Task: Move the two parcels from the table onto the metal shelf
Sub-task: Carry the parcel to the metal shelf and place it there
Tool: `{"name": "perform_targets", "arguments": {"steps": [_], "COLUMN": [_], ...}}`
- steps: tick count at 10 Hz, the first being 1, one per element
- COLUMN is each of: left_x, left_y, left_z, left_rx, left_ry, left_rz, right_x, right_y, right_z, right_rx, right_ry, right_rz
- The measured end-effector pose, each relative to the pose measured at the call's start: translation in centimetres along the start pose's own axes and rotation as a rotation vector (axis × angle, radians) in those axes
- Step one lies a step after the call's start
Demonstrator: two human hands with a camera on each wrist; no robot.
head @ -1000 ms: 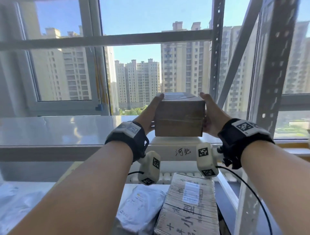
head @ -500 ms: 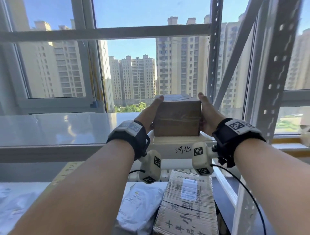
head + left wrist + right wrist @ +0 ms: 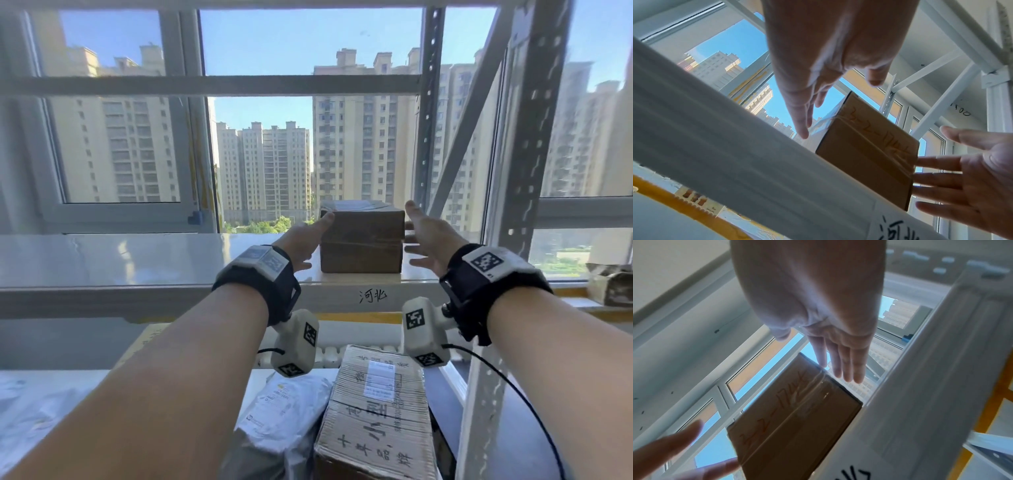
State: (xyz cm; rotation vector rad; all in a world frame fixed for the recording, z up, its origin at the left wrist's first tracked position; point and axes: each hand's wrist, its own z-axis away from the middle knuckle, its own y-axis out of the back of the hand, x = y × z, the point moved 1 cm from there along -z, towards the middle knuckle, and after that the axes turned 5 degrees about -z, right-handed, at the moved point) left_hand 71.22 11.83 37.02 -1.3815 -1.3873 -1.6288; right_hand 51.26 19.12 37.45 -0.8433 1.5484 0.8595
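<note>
A wide window fills the background, showing pale high-rise blocks under a blue sky, and in front of it stands a grey-white metal shelf with perforated uprights and a glossy board at chest height; two handwritten characters mark its front edge. One brown cardboard parcel, sealed with clear tape and bearing orange handwriting on its near face in the wrist views, sits upright on that board, close to the front edge and just left of the nearer right upright. The left hand is beside the parcel's left face with straight, slightly spread fingers; its thumb tip lies at the upper left corner of the parcel, though whether it actually touches cannot be told. The right hand is just right of the parcel, palm turned toward it, fingers straight and fanned apart, holding nothing; a narrow gap seems to show between them and the cardboard. On the level below the parcel lie one larger taped cardboard box with a white label and black characters, and to its left one grey-white plastic mailer bag. Far right of the parcel, beyond the uprights, one crumpled brown package rests on the windowsill.
</note>
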Motion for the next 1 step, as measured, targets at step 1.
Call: {"name": "perform_targets", "arguments": {"steps": [1], "left_x": [-0.26], "left_y": [0.79], "left_z": [0.85], "left_rx": [0.031], "left_ry": [-0.019], "left_rz": [-0.067], "right_x": [-0.44], "right_y": [0.11], "right_z": [1.45], "right_rx": [0.03], "right_ry": [0.029], "right_rz": [0.006]}}
